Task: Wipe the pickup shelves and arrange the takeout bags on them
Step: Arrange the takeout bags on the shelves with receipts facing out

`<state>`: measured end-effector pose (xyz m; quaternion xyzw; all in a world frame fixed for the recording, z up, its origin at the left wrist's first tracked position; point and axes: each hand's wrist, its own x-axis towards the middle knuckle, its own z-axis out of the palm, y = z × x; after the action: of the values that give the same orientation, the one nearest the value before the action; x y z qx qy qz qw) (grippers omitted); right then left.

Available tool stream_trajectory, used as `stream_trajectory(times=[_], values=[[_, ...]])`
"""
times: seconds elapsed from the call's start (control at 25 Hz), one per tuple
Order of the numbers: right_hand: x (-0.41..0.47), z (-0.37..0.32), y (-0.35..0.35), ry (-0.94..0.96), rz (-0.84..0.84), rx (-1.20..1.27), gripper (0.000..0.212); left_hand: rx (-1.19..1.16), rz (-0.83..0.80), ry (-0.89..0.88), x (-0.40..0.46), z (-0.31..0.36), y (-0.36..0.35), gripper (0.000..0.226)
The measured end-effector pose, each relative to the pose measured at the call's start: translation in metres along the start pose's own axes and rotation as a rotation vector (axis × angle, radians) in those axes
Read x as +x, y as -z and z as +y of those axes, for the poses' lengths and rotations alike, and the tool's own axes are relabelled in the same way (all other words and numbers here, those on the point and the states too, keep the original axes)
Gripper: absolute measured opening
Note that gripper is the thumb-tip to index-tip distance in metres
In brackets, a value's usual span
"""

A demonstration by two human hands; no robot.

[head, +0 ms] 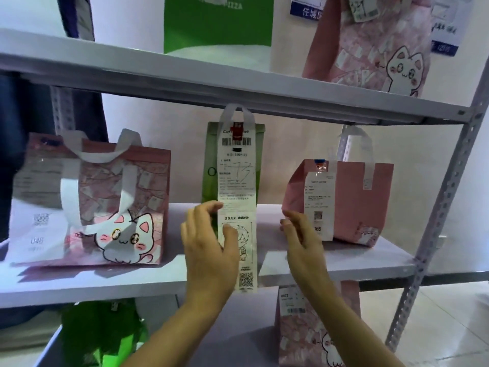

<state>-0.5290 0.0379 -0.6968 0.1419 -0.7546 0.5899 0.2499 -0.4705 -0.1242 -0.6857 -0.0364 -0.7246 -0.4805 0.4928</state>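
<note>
Two hands reach over the front edge of the middle shelf (pixel 158 284), and both hold nothing. The left hand (pixel 209 250) has its fingers loosely spread in front of the long receipt (pixel 237 181); the thumb seems to touch the paper, but I cannot tell for sure. The right hand (pixel 304 242) is open too, with fingers relaxed, just beside the receipt of the plain pink bag (pixel 349 202).

The task's thing now is, I judge, the green bag (pixel 211 165). It stands upright near the middle of this shelf, toward the back edge, between the two hands. It looks like thin soft material, light, easy to tip because it is tall and narrow. The receipt hangs down over the front edge and can tear if it is pulled. A safer hold is probably both side walls low down, or the white handles (pixel 235 112) on top.

At the left end of the shelf the cat bag (pixel 127 207) stands close to the front edge, with its handles fallen forward. The plain pink bag is near the right end.

The shelf board is smooth and pale, so bags probably slide easily. The upper shelf (pixel 238 86) carries another pink bag and a green one. Behind is a white wall, and a perforated metal post (pixel 439 207) stands at the right.
</note>
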Motion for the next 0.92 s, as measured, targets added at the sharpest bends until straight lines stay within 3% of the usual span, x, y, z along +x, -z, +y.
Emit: stream_trajectory(times=[0.08, 0.16, 0.24, 0.56, 0.76, 0.92], values=[[-0.007, -0.011, -0.024, -0.077, -0.125, 0.072, 0.033, 0.029, -0.038, 0.206, 0.005, -0.013, 0.012, 0.051], [-0.011, -0.016, -0.041, -0.132, -0.221, 0.150, 0.032, 0.050, -0.200, 0.411, 0.010, -0.023, 0.014, 0.072], [-0.010, -0.018, -0.049, -0.168, -0.270, 0.165, 0.027, 0.025, -0.309, 0.485, 0.013, -0.031, 0.011, 0.072], [0.014, -0.008, -0.033, -0.245, -0.215, 0.168, 0.027, -0.130, -0.475, 0.457, 0.013, -0.026, -0.013, 0.053], [0.019, -0.005, -0.022, -0.271, -0.209, 0.123, 0.027, -0.130, -0.487, 0.466, 0.016, -0.023, -0.022, 0.049], [0.003, -0.010, -0.024, -0.199, -0.035, 0.096, 0.028, -0.031, -0.453, 0.383, 0.011, -0.022, 0.005, 0.059]])
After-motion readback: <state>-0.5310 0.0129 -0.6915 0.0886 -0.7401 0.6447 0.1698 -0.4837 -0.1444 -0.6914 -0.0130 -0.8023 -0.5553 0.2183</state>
